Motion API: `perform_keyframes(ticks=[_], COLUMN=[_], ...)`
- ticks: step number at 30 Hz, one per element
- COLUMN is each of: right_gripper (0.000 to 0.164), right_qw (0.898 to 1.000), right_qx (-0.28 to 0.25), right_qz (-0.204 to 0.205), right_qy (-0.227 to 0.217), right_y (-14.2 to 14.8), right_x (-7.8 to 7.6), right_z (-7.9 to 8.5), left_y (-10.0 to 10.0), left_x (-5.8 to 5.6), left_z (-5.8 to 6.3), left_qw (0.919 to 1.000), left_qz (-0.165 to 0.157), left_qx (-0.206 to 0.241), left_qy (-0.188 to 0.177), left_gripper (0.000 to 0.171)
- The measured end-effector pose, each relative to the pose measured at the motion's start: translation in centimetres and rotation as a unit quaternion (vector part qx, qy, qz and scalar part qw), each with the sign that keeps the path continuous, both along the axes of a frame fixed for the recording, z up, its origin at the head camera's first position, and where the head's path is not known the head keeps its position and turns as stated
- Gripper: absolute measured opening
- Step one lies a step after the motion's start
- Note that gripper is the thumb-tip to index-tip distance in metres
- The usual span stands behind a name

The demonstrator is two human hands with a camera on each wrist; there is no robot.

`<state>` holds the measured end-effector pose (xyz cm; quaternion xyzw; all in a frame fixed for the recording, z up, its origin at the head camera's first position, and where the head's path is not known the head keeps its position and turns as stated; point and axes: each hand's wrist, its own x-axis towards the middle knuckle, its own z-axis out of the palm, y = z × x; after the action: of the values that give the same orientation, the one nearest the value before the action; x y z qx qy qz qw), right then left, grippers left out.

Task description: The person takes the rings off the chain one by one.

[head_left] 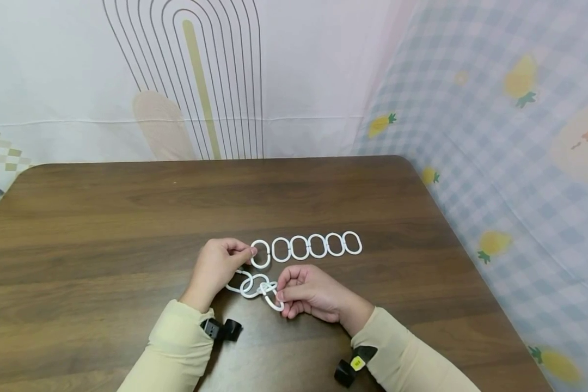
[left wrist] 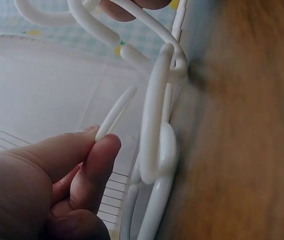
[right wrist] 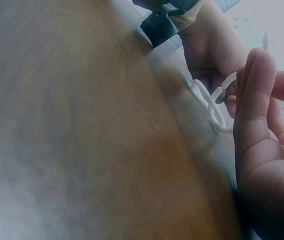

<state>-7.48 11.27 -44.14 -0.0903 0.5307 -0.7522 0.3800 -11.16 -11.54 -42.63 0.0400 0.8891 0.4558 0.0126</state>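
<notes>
In the head view, my left hand [head_left: 215,268] pinches a single white oval ring [head_left: 268,261] by its left edge between thumb and forefinger. The same loose ring [left wrist: 115,114] stands tilted between the fingertips in the left wrist view. Nearer to me lies a short chain of linked white rings [head_left: 249,293], its left part close under the left hand. My right hand [head_left: 313,294] pinches the chain's right end ring [head_left: 273,302] between thumb and fingers. In the right wrist view the fingers hide part of the linked rings [right wrist: 209,107].
Several separate white rings [head_left: 299,247] lie side by side in a row, to the right of the left hand's ring. All this is on a brown wooden table [head_left: 127,218]. A patterned white cloth [head_left: 313,65] hangs behind it, and a checked cloth [head_left: 500,196] on the right.
</notes>
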Motion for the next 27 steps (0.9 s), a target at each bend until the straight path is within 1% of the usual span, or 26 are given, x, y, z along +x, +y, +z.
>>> perform_keyframes(ticks=[3,10,18,27], right_gripper=[0.009,0.011,0.01,0.01], right_qw=[1.0,1.0,1.0,1.0], right_qx=[-0.001,-0.003,-0.003,-0.003], right_qz=[0.001,0.002,0.002,0.004], right_qy=[0.0,0.002,0.002,0.003], right_y=[0.01,0.0,-0.03,0.01], right_x=[0.01,0.04,0.07,0.08], right_z=[-0.01,0.09,0.18,0.18], left_y=[0.06,0.2,0.33,0.36], left_x=[-0.12,-0.26,-0.57,-0.91], left_z=[-0.04,0.32,0.54,0.75], left_qw=[1.0,0.9996,0.9988,0.9968], left_qz=[-0.001,-0.001,0.002,0.006], left_qx=[-0.004,-0.024,-0.035,-0.068], left_qy=[-0.002,-0.012,-0.033,-0.042], left_gripper=[0.015,0.018,0.021,0.022])
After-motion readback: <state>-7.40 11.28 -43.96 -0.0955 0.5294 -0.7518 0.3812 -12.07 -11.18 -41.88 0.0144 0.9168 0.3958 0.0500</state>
